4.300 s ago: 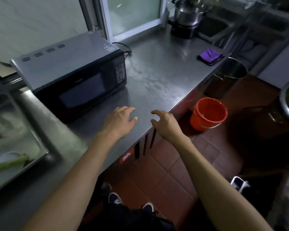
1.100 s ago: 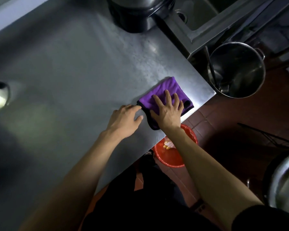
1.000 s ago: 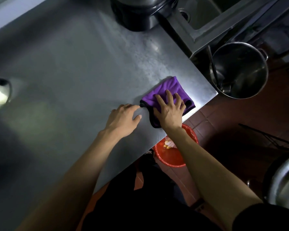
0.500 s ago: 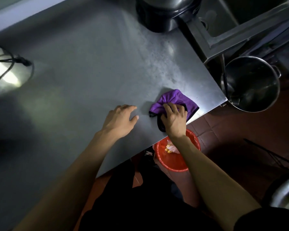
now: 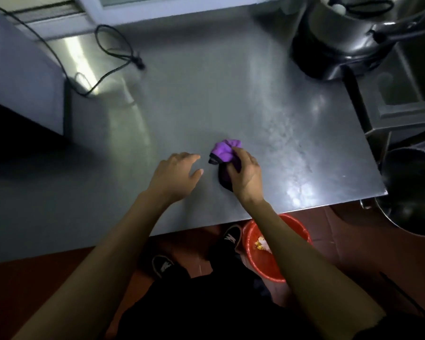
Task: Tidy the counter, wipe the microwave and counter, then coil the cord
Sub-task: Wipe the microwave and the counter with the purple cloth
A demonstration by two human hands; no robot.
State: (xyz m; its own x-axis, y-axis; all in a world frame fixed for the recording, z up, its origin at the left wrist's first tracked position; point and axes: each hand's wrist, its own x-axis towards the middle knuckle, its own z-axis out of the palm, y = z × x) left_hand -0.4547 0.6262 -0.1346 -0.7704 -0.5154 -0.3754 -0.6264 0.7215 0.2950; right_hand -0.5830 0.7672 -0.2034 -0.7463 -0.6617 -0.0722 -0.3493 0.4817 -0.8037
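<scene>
The steel counter [image 5: 231, 99] is offering its widest bare stretch toward twelve o'clock of the hands; its near edge is running just behind the wrists, its right edge ending at three o'clock beside a pot [image 5: 412, 192]. The microwave [image 5: 17, 77] is sitting at ten o'clock, its cord [image 5: 113, 55] lying loose beyond. The right hand [image 5: 245, 175] is clenching the bunched purple cloth [image 5: 225, 150] on the counter. The left hand [image 5: 174, 175] is lying spread and relaxed, probably touching the steel. A red bucket [image 5: 263, 261] is standing below.

bare forearms; dark clothing [image 5: 206, 315]; black sneakers [image 5: 163, 265]
</scene>
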